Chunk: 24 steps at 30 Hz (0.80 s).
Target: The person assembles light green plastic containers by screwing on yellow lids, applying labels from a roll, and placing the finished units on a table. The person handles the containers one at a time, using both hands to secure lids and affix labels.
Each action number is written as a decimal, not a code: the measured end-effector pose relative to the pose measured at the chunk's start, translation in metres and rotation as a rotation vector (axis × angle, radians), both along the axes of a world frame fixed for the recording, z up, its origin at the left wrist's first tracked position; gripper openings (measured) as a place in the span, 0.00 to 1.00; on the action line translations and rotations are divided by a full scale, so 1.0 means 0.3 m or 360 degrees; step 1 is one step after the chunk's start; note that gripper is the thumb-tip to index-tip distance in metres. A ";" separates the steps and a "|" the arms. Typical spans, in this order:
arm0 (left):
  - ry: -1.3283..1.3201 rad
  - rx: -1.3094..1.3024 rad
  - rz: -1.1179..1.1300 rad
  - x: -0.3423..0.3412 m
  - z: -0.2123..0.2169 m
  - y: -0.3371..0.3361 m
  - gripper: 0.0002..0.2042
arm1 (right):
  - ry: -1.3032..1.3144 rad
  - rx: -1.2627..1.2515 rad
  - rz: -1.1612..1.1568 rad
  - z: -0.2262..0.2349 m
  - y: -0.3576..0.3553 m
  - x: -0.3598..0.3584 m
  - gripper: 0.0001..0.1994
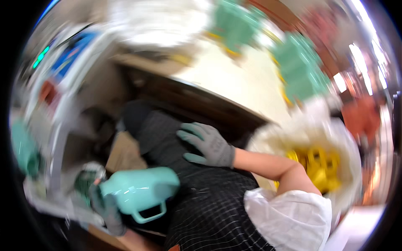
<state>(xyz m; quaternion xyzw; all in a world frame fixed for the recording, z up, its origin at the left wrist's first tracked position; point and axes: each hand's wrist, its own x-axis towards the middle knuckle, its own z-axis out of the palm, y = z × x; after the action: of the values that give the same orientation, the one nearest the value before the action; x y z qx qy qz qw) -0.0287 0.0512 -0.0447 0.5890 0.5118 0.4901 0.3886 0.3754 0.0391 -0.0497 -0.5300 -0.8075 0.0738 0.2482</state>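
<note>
A mint-green tumbler with a loop handle (pixel 142 190) lies on its side across my lap, its narrow end to the left. My left hand (pixel 106 207), in a grey glove, is closed around that narrow end. My right hand (pixel 205 144), in a grey glove with green fingertips, rests on my dark-clad thigh. Its fingers are spread and hold nothing. Beside my left hand is a roundish dark green thing with a pale rim (pixel 90 178), too blurred to name.
A pale worktop (pixel 234 81) ahead bears several mint-green pieces (pixel 299 62) with yellow edges. At the right, a bin lined with clear plastic (pixel 349 167) holds yellow parts (pixel 320 165). Left stands a light grey crate-like frame (pixel 56 154); a brown cardboard piece (pixel 125 152) lies by my leg.
</note>
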 end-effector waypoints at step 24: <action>0.0567 -0.0286 -0.0528 0.103 0.009 0.197 0.26 | -0.0202 -0.2897 -0.2026 -0.324 -1.618 1.123 0.55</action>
<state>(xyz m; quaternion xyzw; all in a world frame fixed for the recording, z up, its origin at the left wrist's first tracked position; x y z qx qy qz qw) 0.0023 0.1104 -0.0419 0.7050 0.5100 0.2608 0.4182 0.7124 -0.4462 -0.1470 -0.8347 -0.0439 0.4707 -0.2824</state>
